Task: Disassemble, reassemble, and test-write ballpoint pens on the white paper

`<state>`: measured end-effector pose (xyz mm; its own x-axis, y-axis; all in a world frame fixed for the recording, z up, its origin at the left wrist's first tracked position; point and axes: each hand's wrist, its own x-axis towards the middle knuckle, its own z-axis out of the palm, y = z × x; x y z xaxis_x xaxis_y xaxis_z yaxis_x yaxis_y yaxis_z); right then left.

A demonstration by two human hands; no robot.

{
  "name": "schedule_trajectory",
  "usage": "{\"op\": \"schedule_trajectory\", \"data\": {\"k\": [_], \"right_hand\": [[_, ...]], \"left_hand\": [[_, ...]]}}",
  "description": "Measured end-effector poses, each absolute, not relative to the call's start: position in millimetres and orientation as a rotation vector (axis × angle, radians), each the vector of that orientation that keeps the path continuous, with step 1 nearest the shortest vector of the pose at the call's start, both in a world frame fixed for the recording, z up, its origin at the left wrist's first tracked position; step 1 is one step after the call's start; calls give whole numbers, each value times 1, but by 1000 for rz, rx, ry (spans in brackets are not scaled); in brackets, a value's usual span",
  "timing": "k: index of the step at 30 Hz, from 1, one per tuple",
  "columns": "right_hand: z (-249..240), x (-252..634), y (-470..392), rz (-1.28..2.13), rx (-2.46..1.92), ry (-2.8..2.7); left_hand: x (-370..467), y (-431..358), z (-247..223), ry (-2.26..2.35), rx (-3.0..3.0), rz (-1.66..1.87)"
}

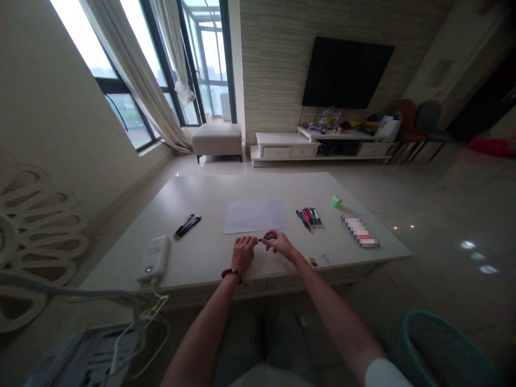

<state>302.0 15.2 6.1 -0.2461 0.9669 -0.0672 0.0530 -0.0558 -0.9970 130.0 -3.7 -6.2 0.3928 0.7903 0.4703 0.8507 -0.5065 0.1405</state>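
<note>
Near the front edge of the white table (201, 196), my left hand (244, 252) has its fingers curled together, its fingertips at one end of a small dark pen part (260, 240). My right hand (277, 243) pinches a dark pen piece from the other side, thumb and index finger together. Just beyond both hands lies a sheet of white paper (253, 215). Several pens (309, 217) in mixed colours lie in a row to the right of the paper, and a few dark pens (187, 227) lie to its left. A beaded bracelet circles my left wrist.
A white power strip (155, 258) with a cable sits at the table's left. Rightward are a green cube (336, 201), a blurred-out packet (360, 231) and small bits (313, 262) near the front edge. A teal-rimmed bin (427, 317) stands on the floor at lower right.
</note>
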Motion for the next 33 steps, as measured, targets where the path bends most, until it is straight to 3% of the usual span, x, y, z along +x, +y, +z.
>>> {"op": "schedule_trajectory", "data": {"k": [33], "right_hand": [[-6, 302, 17, 1442, -1186, -1321]], "left_hand": [[132, -2, -8, -1514, -2543, -712]]}}
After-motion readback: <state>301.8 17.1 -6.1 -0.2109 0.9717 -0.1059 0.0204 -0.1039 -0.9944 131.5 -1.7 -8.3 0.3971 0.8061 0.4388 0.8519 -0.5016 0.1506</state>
